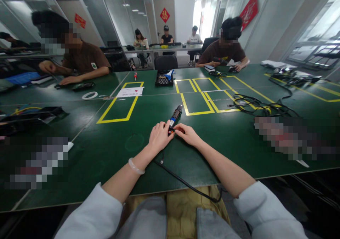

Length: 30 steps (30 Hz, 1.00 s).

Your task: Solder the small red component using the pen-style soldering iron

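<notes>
A slim handheld device (175,115), dark with a blue and silver middle, lies on the green table with its tip pointing away from me. My left hand (160,134) is closed over its near end, fingers bent round it. From the right, my right hand (188,134) reaches the same end, thumb and fingertips pinched together at a small dark and orange part. What exactly sits between those fingertips is too small to name. A black cable (183,181) runs from below my hands over the table's front edge.
Yellow tape rectangles mark the green table (106,154). Beyond the device stands a black tray (164,79); a white paper (130,92) and tape roll (89,95) lie left. Tangled cables (249,102) lie right. Two people sit across the table, others further back.
</notes>
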Each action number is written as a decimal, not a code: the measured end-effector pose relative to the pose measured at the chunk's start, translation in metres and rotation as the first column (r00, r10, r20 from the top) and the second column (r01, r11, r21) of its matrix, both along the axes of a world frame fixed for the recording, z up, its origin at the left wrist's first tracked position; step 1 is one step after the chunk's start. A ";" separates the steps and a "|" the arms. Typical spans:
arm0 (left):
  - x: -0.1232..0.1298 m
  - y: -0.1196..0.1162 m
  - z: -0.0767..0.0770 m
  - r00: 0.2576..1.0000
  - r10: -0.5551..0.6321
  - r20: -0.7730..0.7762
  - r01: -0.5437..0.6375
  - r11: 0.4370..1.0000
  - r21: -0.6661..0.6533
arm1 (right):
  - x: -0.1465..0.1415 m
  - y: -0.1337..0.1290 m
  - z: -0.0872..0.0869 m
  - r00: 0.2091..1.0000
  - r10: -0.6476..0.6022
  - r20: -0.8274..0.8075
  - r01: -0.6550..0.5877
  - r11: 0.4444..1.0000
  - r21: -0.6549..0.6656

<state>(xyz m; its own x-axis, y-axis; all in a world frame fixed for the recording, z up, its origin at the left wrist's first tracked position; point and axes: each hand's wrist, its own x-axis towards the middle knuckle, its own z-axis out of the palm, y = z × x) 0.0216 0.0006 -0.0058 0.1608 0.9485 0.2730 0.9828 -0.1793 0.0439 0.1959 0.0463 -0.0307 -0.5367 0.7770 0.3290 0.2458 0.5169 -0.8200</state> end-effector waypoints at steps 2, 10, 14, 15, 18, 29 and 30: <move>-0.007 -0.001 0.002 1.000 -0.009 -0.023 0.008 1.000 -0.008 | 0.002 0.000 0.001 1.000 -0.001 0.013 0.001 1.000 -0.004; -0.079 -0.008 0.009 0.978 0.169 -0.122 -0.176 0.983 -0.048 | 0.007 0.001 0.001 1.000 0.027 0.014 -0.026 0.999 -0.019; -0.132 -0.014 0.010 0.934 0.306 -0.182 -0.318 0.947 -0.039 | 0.007 0.000 -0.001 0.999 0.034 0.013 -0.034 0.999 -0.021; -0.145 -0.016 0.011 0.919 0.338 -0.201 -0.351 0.936 -0.030 | 0.007 0.000 -0.002 0.999 0.035 0.014 -0.035 0.999 -0.018; -0.182 -0.019 0.011 0.869 0.424 -0.255 -0.440 0.898 -0.009 | 0.008 0.001 -0.002 0.999 0.036 0.025 -0.035 0.999 -0.018; -0.267 -0.022 0.016 0.669 0.638 -0.383 -0.690 0.724 0.001 | 0.006 0.002 -0.005 0.998 0.037 0.041 -0.037 0.999 -0.009; -0.268 -0.023 0.016 0.663 0.645 -0.380 -0.691 0.722 0.021 | 0.006 0.002 -0.004 0.998 0.037 0.042 -0.037 0.999 -0.005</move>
